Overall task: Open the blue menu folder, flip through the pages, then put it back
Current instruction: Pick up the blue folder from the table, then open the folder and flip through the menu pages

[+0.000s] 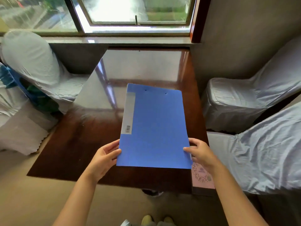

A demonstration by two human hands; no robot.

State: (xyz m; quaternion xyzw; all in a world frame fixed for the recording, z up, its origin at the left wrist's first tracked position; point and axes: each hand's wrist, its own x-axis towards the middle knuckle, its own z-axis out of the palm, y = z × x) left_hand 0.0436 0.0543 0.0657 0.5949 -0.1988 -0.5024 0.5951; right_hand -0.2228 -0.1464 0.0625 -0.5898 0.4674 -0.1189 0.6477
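- A closed blue folder (154,128) lies on a glossy dark wooden table (68,144), its near end by the table's front edge and its far end pointing toward the window (136,12)
- A grey label strip (128,113) runs down the folder's left side, with a small barcode sticker at its lower end; the print is too small to read
- The cover is matte, lightly grained plastic, rectangular, with two small holes near its far edge
- The left hand (104,159) pinches the folder's near left edge, thumb on top; the right hand (200,152) clasps the near right edge, thumb on the cover, fingers spread along the side
- A pink card (202,176) with a round printed pattern sits at the table's near right corner, partly under the right wrist; its writing is illegible
- Chairs in wrinkled pale fabric covers flank the table: one (32,62) on the left, two (244,98) close on the right
- The far half of the tabletop is bare and mirrors the window light
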